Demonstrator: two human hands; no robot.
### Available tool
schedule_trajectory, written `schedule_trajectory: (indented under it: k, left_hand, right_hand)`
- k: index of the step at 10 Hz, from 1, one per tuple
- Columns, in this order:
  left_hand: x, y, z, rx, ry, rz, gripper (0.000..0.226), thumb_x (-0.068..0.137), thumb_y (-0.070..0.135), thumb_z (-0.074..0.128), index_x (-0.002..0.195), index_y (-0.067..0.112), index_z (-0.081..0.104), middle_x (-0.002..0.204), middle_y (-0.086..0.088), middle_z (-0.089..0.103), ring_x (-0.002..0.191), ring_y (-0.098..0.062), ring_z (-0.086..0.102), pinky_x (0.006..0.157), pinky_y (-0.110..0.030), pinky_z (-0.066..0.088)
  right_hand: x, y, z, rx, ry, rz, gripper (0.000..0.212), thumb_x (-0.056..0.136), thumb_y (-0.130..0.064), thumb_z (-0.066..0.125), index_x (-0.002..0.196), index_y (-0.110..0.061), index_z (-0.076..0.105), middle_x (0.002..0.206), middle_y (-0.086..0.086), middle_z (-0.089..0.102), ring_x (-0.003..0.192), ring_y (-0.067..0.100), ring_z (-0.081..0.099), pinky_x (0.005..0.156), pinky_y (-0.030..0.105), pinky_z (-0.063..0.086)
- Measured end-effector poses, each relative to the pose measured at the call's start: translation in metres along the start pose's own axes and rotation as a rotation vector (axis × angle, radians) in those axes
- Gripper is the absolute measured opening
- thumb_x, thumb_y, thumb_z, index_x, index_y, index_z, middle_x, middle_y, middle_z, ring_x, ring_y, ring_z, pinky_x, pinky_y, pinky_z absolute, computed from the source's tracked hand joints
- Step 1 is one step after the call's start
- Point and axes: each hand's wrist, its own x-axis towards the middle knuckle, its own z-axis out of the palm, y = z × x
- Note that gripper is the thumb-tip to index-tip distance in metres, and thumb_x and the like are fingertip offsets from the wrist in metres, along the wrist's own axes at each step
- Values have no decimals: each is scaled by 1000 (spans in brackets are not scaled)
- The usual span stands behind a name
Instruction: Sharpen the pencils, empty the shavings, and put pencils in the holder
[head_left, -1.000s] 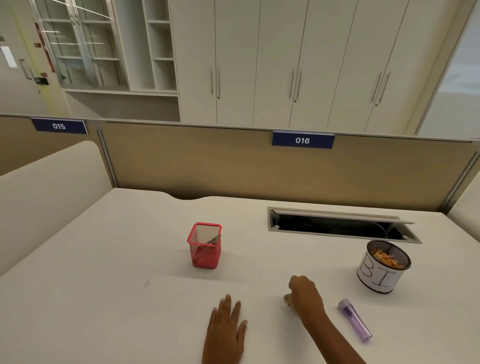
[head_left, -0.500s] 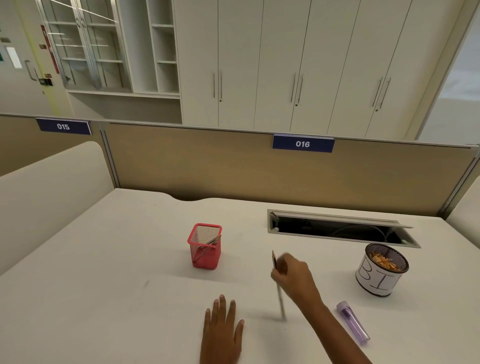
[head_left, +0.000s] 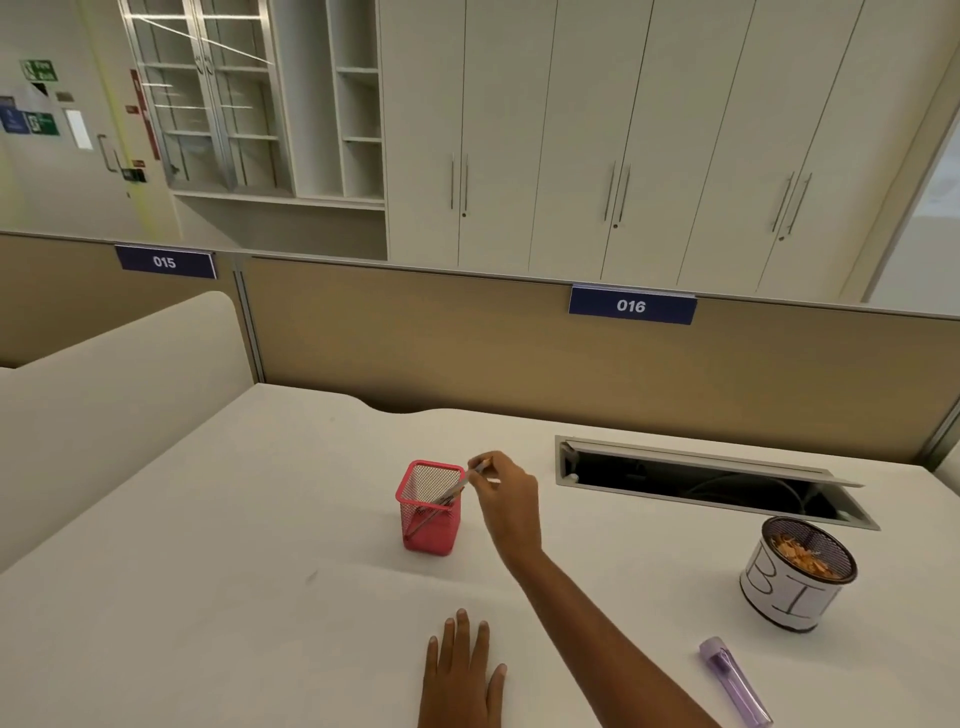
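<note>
A red mesh pencil holder (head_left: 430, 530) stands on the white desk (head_left: 208, 597), with other pencils leaning inside it. My right hand (head_left: 506, 499) is just right of the holder's rim and pinches the top end of a grey pencil (head_left: 462, 484), whose lower part slants down into the holder. My left hand (head_left: 462, 675) lies flat on the desk near the front edge, fingers spread, holding nothing. A purple sharpener tube (head_left: 735, 680) lies on the desk at the front right. A round mesh bin (head_left: 795, 597) with a white "BIN" label holds orange shavings.
An open cable hatch (head_left: 701, 480) is sunk into the desk behind the bin. A tan partition (head_left: 467, 353) with the tags 015 and 016 closes the desk's far side. A cream side panel (head_left: 104, 415) bounds the left.
My right hand lifted a pencil from the desk in front of me and carried it left and forward to the red holder, where its tip now goes in. My left hand stayed flat.
</note>
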Motion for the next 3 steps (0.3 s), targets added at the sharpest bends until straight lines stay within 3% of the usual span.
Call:
schedule_trajectory:
  k: [1,2,3]
  left_hand:
    - [1,0,0,11,-106,27,51,95,42,-3,133,28,28,155,-8,-23,143,-18,-20,115,-30,-11]
    - [2,-3,2,19,-164,34,51,95,42,-2,106,22,42,155,-8,-22,143,-18,-20,115,-30,-10]
    - [5,-1,11,59,75,-16,56,95,42,-3,144,22,15,155,-7,-23,142,-17,-20,115,-29,-11]
  right_hand:
    - [-1,12,8,-70,-33,89,18,89,-7,56,103,0,65,104,16,71,94,24,65,74,17,44]
    - [-6,13,11,-69,-120,142,27,91,-8,54,117,-2,59,118,15,66,106,24,63,86,24,49]
    - [-9,16,5,-34,-99,198,33,91,-7,54,124,-4,54,122,15,64,110,25,60,94,30,48]
